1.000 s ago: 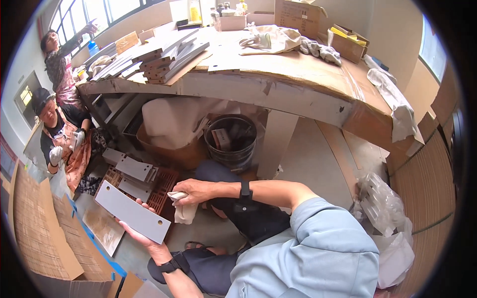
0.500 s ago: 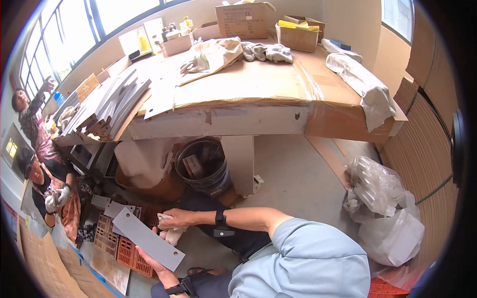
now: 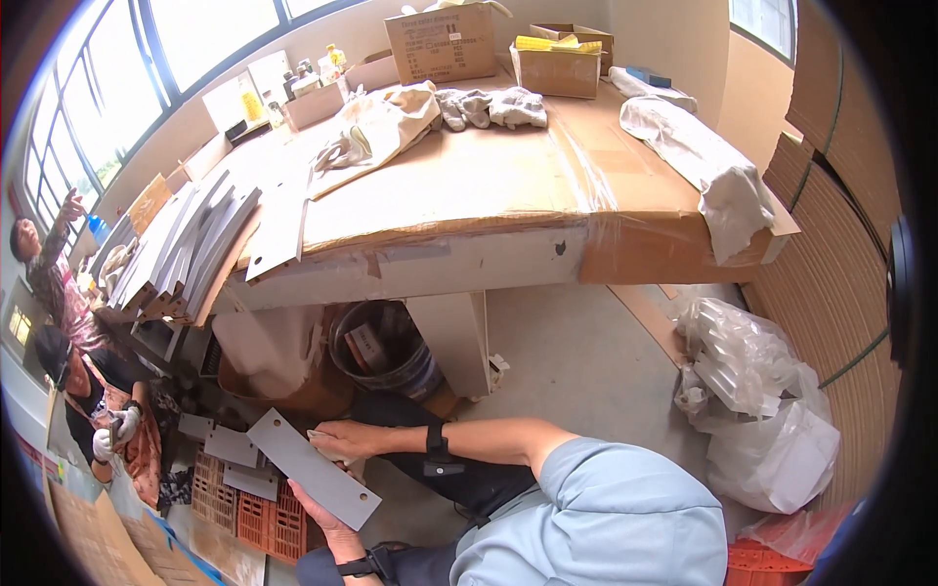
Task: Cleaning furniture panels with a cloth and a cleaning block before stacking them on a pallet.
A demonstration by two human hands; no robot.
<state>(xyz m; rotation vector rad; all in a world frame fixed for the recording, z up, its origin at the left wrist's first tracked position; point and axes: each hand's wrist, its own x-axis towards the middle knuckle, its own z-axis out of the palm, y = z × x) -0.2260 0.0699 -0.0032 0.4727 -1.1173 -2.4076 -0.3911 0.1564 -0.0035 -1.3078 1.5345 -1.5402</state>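
Holding a grey panel (image 3: pixel 313 468) from beneath, our left hand (image 3: pixel 322 518) supports it while our right hand (image 3: pixel 347 439) closes on a cloth at its upper edge, above an orange crate (image 3: pixel 256 513). We judge wiping is underway; next calls for steady strokes along it.

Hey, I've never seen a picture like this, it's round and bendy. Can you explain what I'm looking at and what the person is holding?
It comes from a wide fisheye camera worn on a person's head, looking down, so straight edges bend. There is no machine, only bare hands. The left hand supports a flat grey metal strip from below; the right hand, with a dark wristband, presses a pale cloth against its upper edge. Below lie more grey plates on an orange crate. Ahead stands a cardboard-covered table with boxes, rags and stacked grey strips. Other people work at the left.
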